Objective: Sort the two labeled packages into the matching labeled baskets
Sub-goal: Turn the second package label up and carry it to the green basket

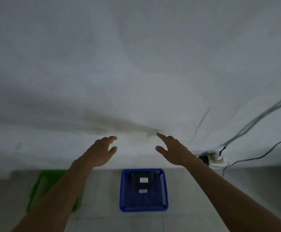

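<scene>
Both my arms are stretched out ahead of me and neither hand carries anything. On my left hand [103, 150] the fingers [111, 138] curve loosely and stand apart from the thumb, pinching nothing. On my right hand [174, 149] the forefinger points forward with the thumb splayed off to the side, also holding nothing. Past my fingertips there is only a pale, stained wall [136, 64].

Below my right wrist, nearer to my body than the fingers, sits the blue slatted plastic basket [165, 190]. In it lies a dark, flat, squarish package [136, 182] with a small white label on top, toward the basket's far end. A second white label shows just on my side of it; I cannot read either. Under my left forearm is the green plastic basket [41, 186], mostly hidden by the arm, so I cannot tell whether anything is in it.

I judge one package is sorted already and the other is either out of view or behind my arm. My next move calls for lowering my gaze and hands, finding the remaining package, reading its label and matching it to the green basket
</scene>
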The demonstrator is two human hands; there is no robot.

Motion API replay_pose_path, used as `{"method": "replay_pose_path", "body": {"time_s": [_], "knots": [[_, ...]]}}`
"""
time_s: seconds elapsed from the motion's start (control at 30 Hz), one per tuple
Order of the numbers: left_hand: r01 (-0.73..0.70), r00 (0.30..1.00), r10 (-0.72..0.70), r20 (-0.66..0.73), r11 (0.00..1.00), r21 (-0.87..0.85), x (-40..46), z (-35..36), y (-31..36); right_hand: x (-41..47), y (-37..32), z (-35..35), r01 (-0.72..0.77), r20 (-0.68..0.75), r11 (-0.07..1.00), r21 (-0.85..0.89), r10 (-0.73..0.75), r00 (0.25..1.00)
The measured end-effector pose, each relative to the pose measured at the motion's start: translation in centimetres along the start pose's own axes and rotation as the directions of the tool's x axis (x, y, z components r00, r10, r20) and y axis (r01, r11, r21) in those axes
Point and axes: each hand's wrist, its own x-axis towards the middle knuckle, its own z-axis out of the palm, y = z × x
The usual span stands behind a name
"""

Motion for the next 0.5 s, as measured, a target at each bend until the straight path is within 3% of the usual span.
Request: {"method": "replay_pose_path", "body": {"time_s": [0.23,0.5], "knots": [[-0.057,0.961,0.050,-0.273,0.998,-0.019,-11.4,-15.0,5.1,-8.5,-10.7,-13.6,0.169,-0.160,0.985,-0.032,-0.172,0.972],[0.003,0.900,-0.023,-0.435,0.999,-0.046,-24.3,-18.2,5.2,-15.3,-18.3,-15.7,0.383,-0.149,0.924,-0.004,-0.379,0.913]]}}
